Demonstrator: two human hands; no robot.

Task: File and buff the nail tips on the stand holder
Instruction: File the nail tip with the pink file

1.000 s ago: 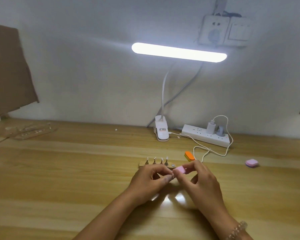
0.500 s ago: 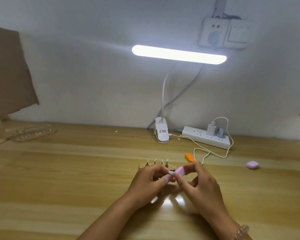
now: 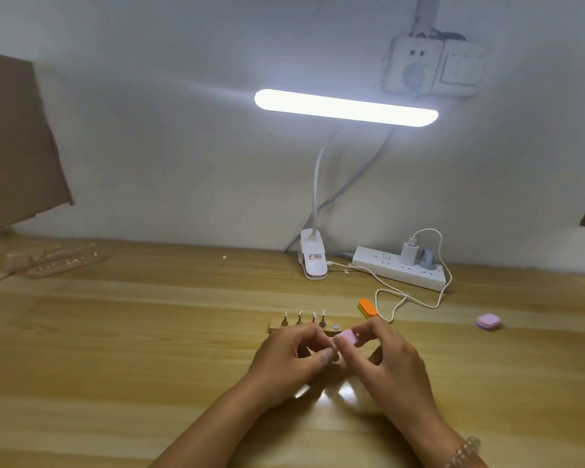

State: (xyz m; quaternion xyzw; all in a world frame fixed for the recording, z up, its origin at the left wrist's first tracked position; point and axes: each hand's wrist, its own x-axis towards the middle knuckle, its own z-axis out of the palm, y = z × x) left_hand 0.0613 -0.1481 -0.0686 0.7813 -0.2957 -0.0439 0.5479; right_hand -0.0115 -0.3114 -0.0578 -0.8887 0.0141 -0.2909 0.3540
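Right hand [image 3: 392,363]: thumb and forefinger pinch pink buffer block [image 3: 346,337]. Left hand [image 3: 284,363]: fingers curled, thumb and forefinger tips drawn together at block's near end; cannot tell whether anything sits between them. Both hands just in front of stand holder [image 3: 277,327], covering part of its right end. Four nail tips [image 3: 314,315] upright on holder's pegs. Orange block [image 3: 367,308] behind-right of holder. Second pink block [image 3: 488,321] far right of holder. Lamp clip [image 3: 313,260] and power strip [image 3: 399,269] well behind holder. All on table [image 3: 115,332].
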